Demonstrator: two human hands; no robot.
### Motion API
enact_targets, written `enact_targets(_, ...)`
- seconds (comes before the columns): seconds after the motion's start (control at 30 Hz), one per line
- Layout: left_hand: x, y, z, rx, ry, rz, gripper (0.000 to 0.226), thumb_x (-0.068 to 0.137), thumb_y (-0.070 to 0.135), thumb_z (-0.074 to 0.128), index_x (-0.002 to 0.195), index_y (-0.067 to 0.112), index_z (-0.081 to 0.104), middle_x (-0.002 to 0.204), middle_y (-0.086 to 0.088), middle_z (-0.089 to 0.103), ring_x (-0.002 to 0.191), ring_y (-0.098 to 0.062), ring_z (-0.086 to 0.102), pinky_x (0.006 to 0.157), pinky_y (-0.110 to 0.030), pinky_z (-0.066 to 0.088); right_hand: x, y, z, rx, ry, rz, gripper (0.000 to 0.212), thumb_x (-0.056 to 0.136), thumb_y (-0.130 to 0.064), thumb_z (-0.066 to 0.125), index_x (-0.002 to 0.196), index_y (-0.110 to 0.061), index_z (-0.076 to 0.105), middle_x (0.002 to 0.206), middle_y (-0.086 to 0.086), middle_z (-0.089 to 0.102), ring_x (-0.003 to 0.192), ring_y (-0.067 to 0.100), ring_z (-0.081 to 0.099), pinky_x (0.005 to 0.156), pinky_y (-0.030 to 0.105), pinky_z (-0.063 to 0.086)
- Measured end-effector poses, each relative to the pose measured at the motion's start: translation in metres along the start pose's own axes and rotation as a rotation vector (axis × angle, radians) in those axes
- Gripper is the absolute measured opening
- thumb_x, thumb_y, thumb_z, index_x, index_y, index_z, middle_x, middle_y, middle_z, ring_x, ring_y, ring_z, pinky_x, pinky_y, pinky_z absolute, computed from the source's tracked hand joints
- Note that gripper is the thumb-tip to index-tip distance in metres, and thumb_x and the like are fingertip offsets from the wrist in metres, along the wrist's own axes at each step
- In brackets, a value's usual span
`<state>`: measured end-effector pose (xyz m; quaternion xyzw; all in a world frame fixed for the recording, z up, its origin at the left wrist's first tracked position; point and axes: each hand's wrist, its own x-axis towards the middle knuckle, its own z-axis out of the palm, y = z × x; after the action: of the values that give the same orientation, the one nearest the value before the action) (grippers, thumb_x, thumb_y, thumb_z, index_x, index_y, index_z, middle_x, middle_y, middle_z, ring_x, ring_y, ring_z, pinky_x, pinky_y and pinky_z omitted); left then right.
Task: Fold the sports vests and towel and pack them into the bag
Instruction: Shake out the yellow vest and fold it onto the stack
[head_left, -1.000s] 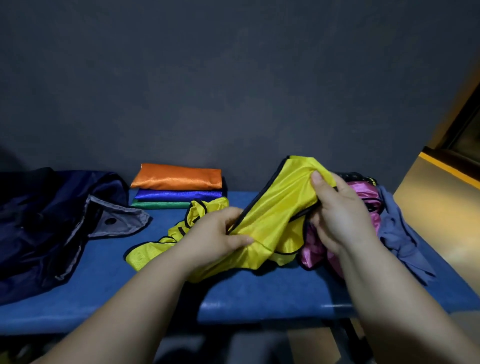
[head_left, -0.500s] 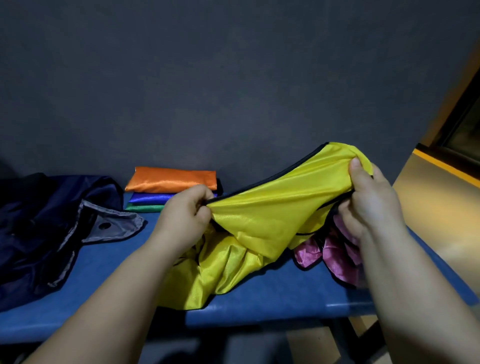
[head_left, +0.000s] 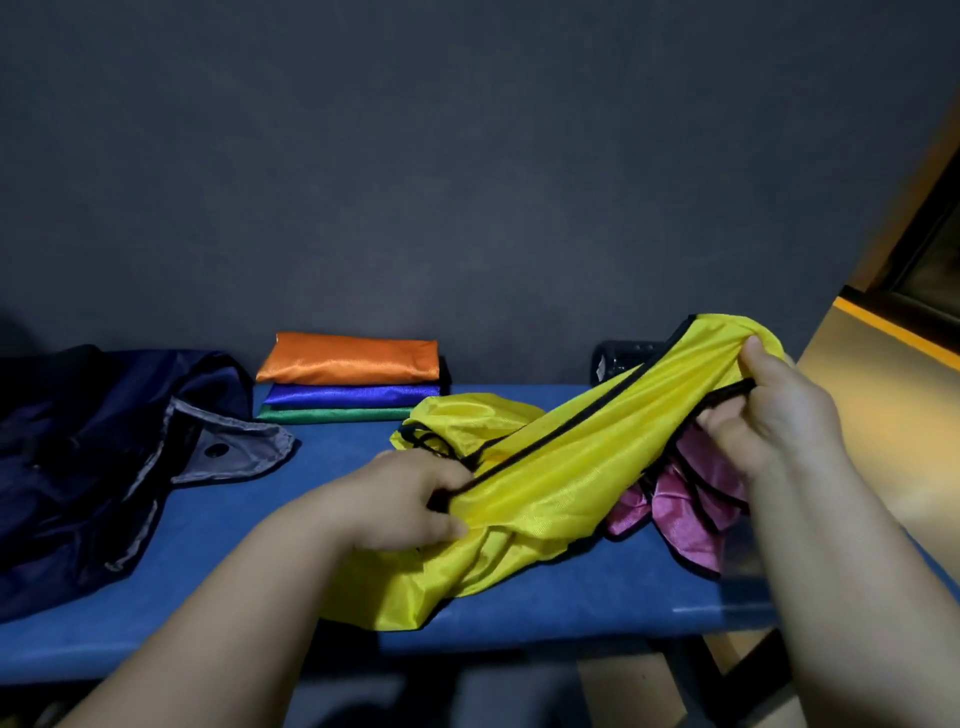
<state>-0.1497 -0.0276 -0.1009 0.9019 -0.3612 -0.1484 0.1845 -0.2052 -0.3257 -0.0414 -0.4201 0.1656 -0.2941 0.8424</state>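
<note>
Likely a changing room or gym corner — a blue padded bench (head_left: 234, 545) stands against a plain dark grey wall (head_left: 467, 156), with folded sports vests (head_left: 353, 374) stacked on it and a navy bag (head_left: 78, 457) slumped at one end.

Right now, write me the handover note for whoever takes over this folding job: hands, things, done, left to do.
Left hand: grip on the yellow vest at its black-trimmed edge, low over the bench.
Right hand: grip on the vest's other end, raised.
Done: orange vest, blue vest and green vest folded and stacked by the wall.
To do: fold the yellow vest, then the crumpled pink vest below the right hand; pack all into the navy bag at the bench's left end. Towel not in view.
</note>
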Motion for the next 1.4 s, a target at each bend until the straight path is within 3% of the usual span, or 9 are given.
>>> enact_targets(0.23,-0.003,0.010,-0.004,0.290,0.180,-0.101,0.023,0.097,0.035,0.053,0.120,0.033,0.058,0.117,0.013,0.057,0.111,-0.013,0.043,0.100,-0.033,0.022,0.002,0.001,-0.006,0.066,-0.004,0.025,0.017,0.102,-0.011,0.044,0.094,-0.017,0.058,0.073,-0.002,0.075,0.071,0.013,0.073,0.058,0.042,0.060)
enact_targets(0.37,-0.007,0.006,-0.008,0.257,0.261,-0.156,0.037,0.092,0.052,0.055,0.127,0.040,0.054,0.118,0.017,0.057,0.121,-0.009,0.043,0.103,-0.033,0.016,-0.002,-0.003,-0.006,0.057,-0.008,-0.012,0.016,0.102,-0.012,0.045,0.095,-0.017,0.059,0.074,-0.003,0.075,0.072,0.011,0.073,0.056,0.037,0.059)
enact_targets(0.53,-0.005,0.011,-0.007,-0.108,0.492,-0.082,0.048,0.062,0.070,0.074,0.093,0.039,0.053,0.098,0.023,0.056,0.101,-0.003,0.050,0.095,-0.036,0.037,-0.024,0.008,0.012,-0.245,-0.186,-0.073,0.014,0.100,-0.013,0.049,0.097,-0.017,0.062,0.074,-0.001,0.071,0.071,0.014,0.066,0.060,0.032,0.056)
enact_targets(0.67,0.001,0.041,-0.003,-0.538,0.479,-0.013,0.073,0.051,0.073,0.078,0.109,0.041,0.047,0.120,0.020,0.052,0.114,0.005,0.048,0.084,-0.021,0.042,-0.049,0.032,0.031,-0.445,-0.422,-0.120,0.008,0.097,-0.014,0.055,0.094,-0.016,0.062,0.061,-0.010,0.062,0.052,0.002,0.054,0.047,0.015,0.041)
enact_targets(0.77,0.015,0.057,0.011,-1.009,0.400,0.039,0.075,0.056,0.056,0.079,0.120,0.037,0.046,0.120,0.011,0.063,0.113,-0.003,0.059,0.096,-0.025,0.048,-0.064,0.049,0.039,-0.520,-0.586,-0.086,0.012,0.084,-0.028,0.063,0.091,-0.019,0.063,0.079,0.001,0.066,0.076,0.014,0.062,0.072,0.032,0.051)
enact_targets(0.83,0.020,0.061,0.017,-1.186,0.383,0.030,0.069,0.062,0.047,0.079,0.121,0.024,0.054,0.100,0.005,0.070,0.094,-0.012,0.066,0.085,-0.029,0.052,-0.068,0.055,0.040,-0.560,-0.638,-0.045,0.020,0.081,-0.033,0.063,0.093,-0.018,0.063,0.087,0.010,0.067,0.083,0.022,0.064,0.081,0.044,0.051)
enact_targets(1.0,0.019,0.063,0.013,-1.379,0.378,0.053,0.030,0.073,0.027,0.073,0.099,0.013,0.069,0.087,-0.006,0.073,0.077,-0.018,0.069,0.067,-0.027,0.054,-0.067,0.057,0.036,-0.552,-0.663,0.007,0.007,0.090,-0.020,0.065,0.090,-0.014,0.066,0.084,0.008,0.070,0.081,0.022,0.066,0.082,0.045,0.052)
enact_targets(1.17,0.017,0.061,0.007,-1.423,0.391,0.101,0.031,0.077,0.026,0.071,0.101,0.007,0.066,0.077,-0.002,0.071,0.068,-0.014,0.067,0.061,-0.022,0.052,-0.064,0.054,0.034,-0.566,-0.668,-0.018,0.017,0.082,-0.024,0.068,0.096,-0.014,0.068,0.088,0.006,0.073,0.085,0.023,0.069,0.086,0.045,0.054)
enact_targets(1.4,0.018,0.051,0.003,-1.480,0.479,0.174,0.049,0.070,0.006,0.077,0.111,0.019,0.054,0.082,-0.004,0.066,0.075,-0.018,0.066,0.070,-0.029,0.056,-0.064,0.049,0.034,-0.697,-0.677,-0.141,0.015,0.076,-0.037,0.078,0.077,-0.028,0.066,0.073,0.001,0.066,0.070,0.015,0.061,0.068,0.035,0.048)
